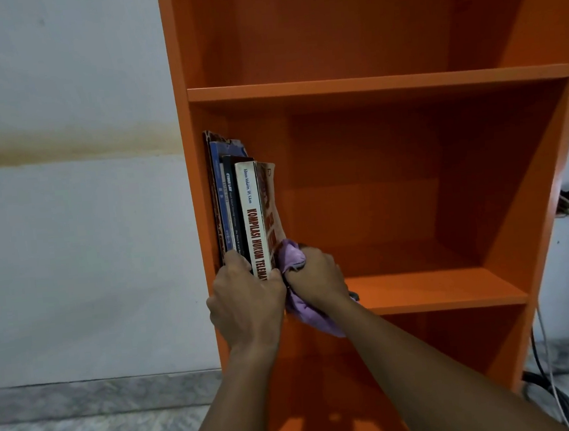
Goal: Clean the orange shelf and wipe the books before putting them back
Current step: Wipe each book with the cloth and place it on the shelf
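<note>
both hands crowd the books (240,198): left grip (246,304) clamps spines, right grip (316,278) bunches purple cloth (305,313).

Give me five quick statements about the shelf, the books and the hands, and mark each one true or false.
1. The books stand at the left end of the middle compartment. True.
2. The right hand holds a purple cloth. True.
3. The compartment above the books is full of books. False: it holds nothing visible.
4. The left hand hangs free, away from the shelf. False: its fingers grip the books near their bottom ends.
5. The white spine faces outward, between a dark book and a soft orange-covered one. True.
</note>
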Demonstrator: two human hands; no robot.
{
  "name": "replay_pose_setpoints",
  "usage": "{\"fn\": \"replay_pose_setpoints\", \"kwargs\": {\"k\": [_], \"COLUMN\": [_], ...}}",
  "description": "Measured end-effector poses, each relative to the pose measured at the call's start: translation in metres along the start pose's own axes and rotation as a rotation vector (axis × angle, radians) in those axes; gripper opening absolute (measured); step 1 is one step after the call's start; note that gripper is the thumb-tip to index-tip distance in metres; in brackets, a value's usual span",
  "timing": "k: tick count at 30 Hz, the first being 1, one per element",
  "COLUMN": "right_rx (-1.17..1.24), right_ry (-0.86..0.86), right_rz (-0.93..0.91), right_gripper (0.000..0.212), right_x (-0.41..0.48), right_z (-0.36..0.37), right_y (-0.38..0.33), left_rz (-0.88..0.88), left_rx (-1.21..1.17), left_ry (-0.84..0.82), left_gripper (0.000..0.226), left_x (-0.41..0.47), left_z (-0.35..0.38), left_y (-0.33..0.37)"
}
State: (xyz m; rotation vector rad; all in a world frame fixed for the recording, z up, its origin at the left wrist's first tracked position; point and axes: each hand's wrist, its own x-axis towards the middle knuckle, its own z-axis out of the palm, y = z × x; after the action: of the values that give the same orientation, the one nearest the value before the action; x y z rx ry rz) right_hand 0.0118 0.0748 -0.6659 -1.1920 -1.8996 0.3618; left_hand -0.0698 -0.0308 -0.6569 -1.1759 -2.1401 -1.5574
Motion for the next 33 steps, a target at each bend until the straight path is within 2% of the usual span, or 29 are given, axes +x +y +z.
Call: {"fn": "replay_pose_setpoints", "kwargs": {"k": [3,6,8,14,19,21,23,24,26,27,28,29,30,33], "right_rx": [0.043,0.103,0.134,0.268,0.583,0.69,0.767,0.819,0.84,0.793,0.752,0.747,0.724,0.691], "right_ry": [0.024,0.076,0.111,0.11,0.032,0.062,0.121,0.136,0.05,-0.008,-0.067,-0.121,-0.14,-0.124], "right_rz": [0.032,0.06,0.069,0.081,0.122,0.128,0.233,0.344,0.62,0.763,0.904,1.023,1.098,1.208], "right_gripper": [0.048,0.025,0.017,0.008,0.018,0.018,0.016,0.02,0.026,0.019,0.008,0.009,0.018,0.045], "right_x": [-0.004,-0.006,-0.006,-0.007,-0.051,-0.084,-0.135,-0.164,-0.215,-0.238,-0.266,-0.289,-0.318,-0.367], "right_z": [-0.002,-0.007,-0.009,-0.009,-0.042,-0.058,-0.076,-0.084,-0.096,-0.099,-0.1,-0.1,-0.1,-0.093], "right_y": [-0.004,-0.005,-0.004,0.003,-0.007,-0.006,0.016,0.033,0.077,0.103,0.131,0.154,0.18,0.227], "left_rz": [-0.012,-0.01,-0.002,0.024,0.125,0.191,0.212,0.213,0.241,0.22,0.168,0.09,0.007,-0.294], "left_rx": [0.0,0.008,0.026,0.143,0.215,0.212,0.246,0.266,0.321,0.318,0.266,0.23,0.208,0.161], "left_ry": [-0.02,-0.04,-0.052,-0.138,-0.295,-0.39,-0.542,-0.633,-0.808,-0.886,-0.957,-1.033,-1.111,-1.234], "left_gripper": [0.043,0.048,0.051,0.043,0.041,0.041,0.041,0.044,0.051,0.047,0.037,0.025,0.02,0.04], "left_x": [-0.001,-0.004,-0.005,-0.008,-0.021,-0.038,-0.076,-0.1,-0.148,-0.175,-0.209,-0.243,-0.284,-0.377], "left_z": [-0.001,-0.005,-0.008,-0.013,-0.026,-0.031,-0.036,-0.035,-0.034,-0.029,-0.028,-0.028,-0.026,-0.025], "left_y": [-0.003,-0.008,-0.011,-0.013,0.005,0.014,0.018,0.015,0.008,-0.001,-0.01,-0.019,-0.028,-0.054]}}
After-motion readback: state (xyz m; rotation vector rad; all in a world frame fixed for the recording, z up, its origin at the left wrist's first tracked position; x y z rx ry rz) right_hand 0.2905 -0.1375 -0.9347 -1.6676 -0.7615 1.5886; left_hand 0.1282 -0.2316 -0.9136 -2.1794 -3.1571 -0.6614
